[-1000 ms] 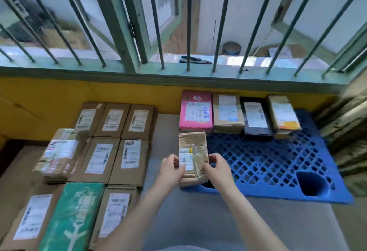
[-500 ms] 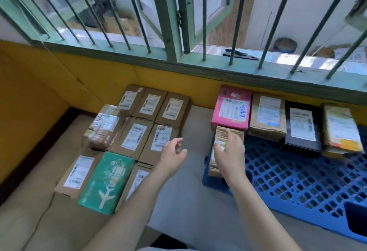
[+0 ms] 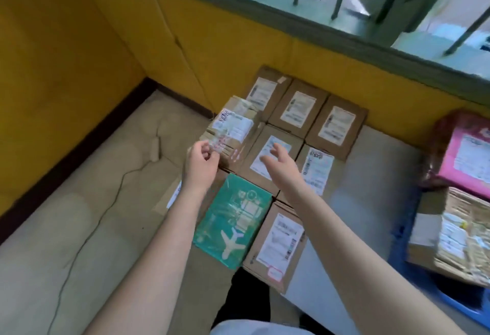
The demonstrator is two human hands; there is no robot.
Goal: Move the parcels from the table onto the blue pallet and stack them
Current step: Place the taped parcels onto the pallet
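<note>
Now both hands reach over the parcels on the table, and the taped parcel (image 3: pixel 233 130), the one standing taller than its neighbours, looks like the next pick; it lies at the left of the group, just beyond the green parcel (image 3: pixel 233 218) and beside the flat brown boxes (image 3: pixel 299 114) that run back to the yellow wall (image 3: pixel 79 42).

To do this step well, I judge the hands should take the taped parcel from its two opposite sides, low enough that glossy tape does not let it slip; lift straight up so the neighbours are not dragged; then carry it level to the blue pallet (image 3: pixel 456 305) at the right, where a pink parcel (image 3: pixel 466 149) and a wrapped brown parcel (image 3: pixel 461 231) already lie.

As for the grip: the left hand (image 3: pixel 200 162) has its fingers loosely curled at the near corner of the taped parcel, holding nothing; whether it touches the parcel I cannot tell through the blur; the right hand (image 3: pixel 281 161) is spread, fingers straight and apart, hovering over the brown box just right of the taped parcel and gripping nothing.
</note>
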